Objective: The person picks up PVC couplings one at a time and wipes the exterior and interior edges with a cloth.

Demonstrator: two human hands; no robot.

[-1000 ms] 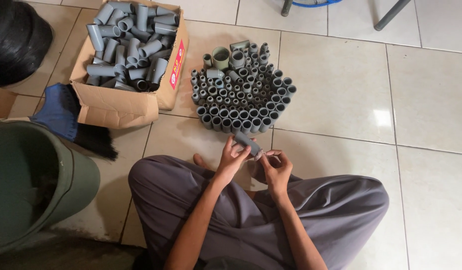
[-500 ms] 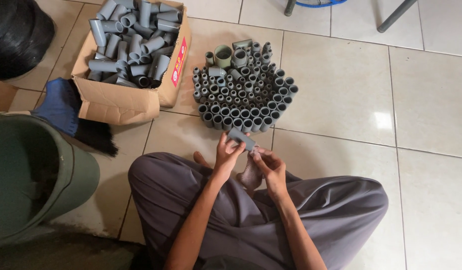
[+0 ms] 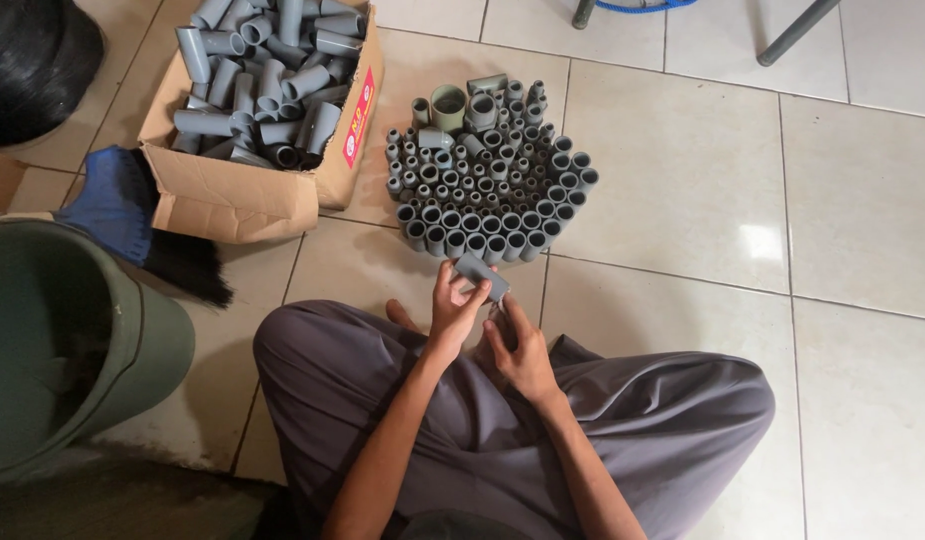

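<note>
Pipe piece (image 3: 480,274), grey, short, pinched in left hand (image 3: 454,310) above lap; right hand (image 3: 522,358) curled beneath, contents unclear. Cardboard box (image 3: 244,196) upper left, red label on side, grey tubes inside.

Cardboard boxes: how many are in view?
1 for certain: the open cardboard box filled with grey pipe pieces, upper left on the tiled floor. A brown edge at the far left may be another box, mostly out of frame.

floor (image 3: 682,180): glossy cream tiles | light glare (image 3: 760,242) | metal furniture legs (image 3: 792,35)
</note>
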